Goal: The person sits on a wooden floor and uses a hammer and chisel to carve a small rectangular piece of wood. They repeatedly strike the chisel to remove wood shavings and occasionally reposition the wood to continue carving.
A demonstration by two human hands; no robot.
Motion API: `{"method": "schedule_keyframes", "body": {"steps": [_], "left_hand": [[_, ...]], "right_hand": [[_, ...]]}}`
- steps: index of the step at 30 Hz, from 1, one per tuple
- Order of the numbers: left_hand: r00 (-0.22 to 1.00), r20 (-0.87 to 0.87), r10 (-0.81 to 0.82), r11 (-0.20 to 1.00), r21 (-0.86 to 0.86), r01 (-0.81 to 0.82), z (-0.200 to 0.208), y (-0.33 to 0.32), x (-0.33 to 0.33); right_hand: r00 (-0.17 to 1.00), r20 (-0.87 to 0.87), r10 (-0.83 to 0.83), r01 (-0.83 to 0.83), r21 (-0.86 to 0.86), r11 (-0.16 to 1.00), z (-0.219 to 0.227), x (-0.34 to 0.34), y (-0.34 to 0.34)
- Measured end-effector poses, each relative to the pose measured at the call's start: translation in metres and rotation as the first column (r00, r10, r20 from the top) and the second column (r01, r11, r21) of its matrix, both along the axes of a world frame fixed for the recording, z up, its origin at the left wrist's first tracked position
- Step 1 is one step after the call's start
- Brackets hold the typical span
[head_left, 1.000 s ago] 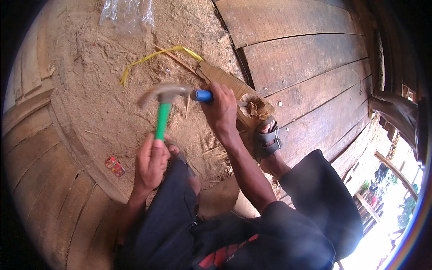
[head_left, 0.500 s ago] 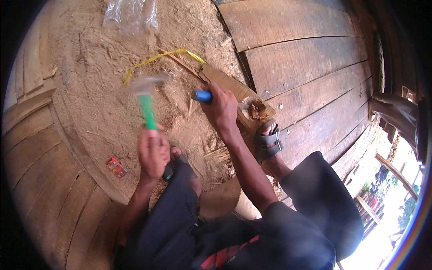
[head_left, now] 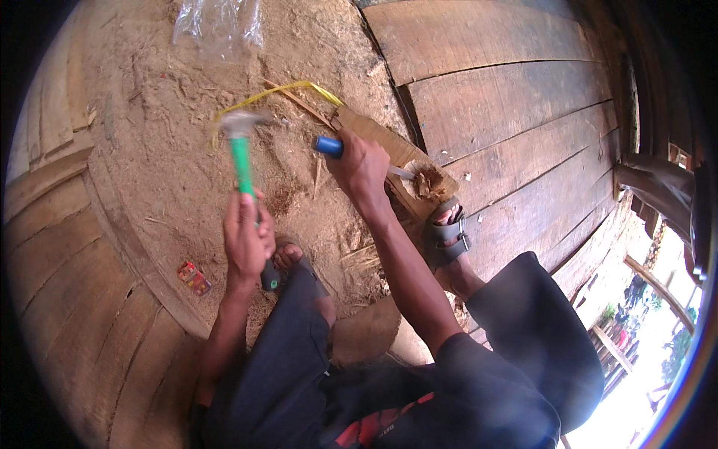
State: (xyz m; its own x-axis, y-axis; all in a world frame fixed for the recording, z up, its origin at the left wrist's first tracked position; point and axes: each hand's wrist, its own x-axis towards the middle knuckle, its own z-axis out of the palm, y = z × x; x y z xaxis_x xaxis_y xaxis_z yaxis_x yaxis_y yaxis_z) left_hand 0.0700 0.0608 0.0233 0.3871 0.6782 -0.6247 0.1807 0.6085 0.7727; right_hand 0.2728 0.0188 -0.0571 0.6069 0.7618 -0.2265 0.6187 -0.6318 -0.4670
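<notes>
My left hand is closed round the grip of a claw hammer with a green shaft and a dark grip end. Its metal head is blurred and is raised to the left of a blue-handled chisel. That chisel is gripped in my right hand, its blue end sticking out to the left. The metal blade slants right, its tip at a rough, chipped hollow in a wooden block. The block lies slanted on the ground, its near end beside my sandalled right foot.
Wide wooden planks lie to the right. Sandy ground with wood shavings spreads at the left. A yellow strap and clear plastic lie farther off. A small red packet rests near the left boards.
My right hand and the chisel have shifted slightly left, and more of the blade shows. The hammer is still up, its head a little lower and its shaft more upright.
</notes>
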Motion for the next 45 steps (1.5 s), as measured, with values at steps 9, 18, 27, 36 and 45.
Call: {"method": "schedule_keyframes", "body": {"steps": [9, 18, 27, 36, 45], "left_hand": [[0.999, -0.016, -0.050, 0.992, -0.115, 0.048, -0.011, 0.010, -0.004], [0.975, -0.064, -0.213, 0.963, -0.181, 0.198, -0.022, 0.008, 0.004], [0.995, 0.051, -0.088, 0.967, -0.235, 0.098, -0.017, 0.016, 0.002], [0.978, 0.059, -0.200, 0.937, -0.281, 0.208, -0.013, 0.006, -0.003], [0.964, 0.016, -0.265, 0.953, -0.149, 0.264, -0.012, 0.001, 0.002]], "right_hand": [[1.000, 0.003, 0.009, -0.009, -0.001, 1.000, -0.006, 0.000, 0.004], [0.999, 0.030, 0.012, -0.013, 0.012, 1.000, -0.013, 0.001, 0.007], [1.000, 0.002, 0.008, -0.008, -0.071, 0.997, -0.013, 0.002, 0.010], [0.997, 0.077, 0.017, -0.019, 0.024, 1.000, -0.021, 0.002, 0.009], [0.999, 0.042, 0.009, -0.010, 0.020, 1.000, -0.016, -0.001, 0.012]]}}
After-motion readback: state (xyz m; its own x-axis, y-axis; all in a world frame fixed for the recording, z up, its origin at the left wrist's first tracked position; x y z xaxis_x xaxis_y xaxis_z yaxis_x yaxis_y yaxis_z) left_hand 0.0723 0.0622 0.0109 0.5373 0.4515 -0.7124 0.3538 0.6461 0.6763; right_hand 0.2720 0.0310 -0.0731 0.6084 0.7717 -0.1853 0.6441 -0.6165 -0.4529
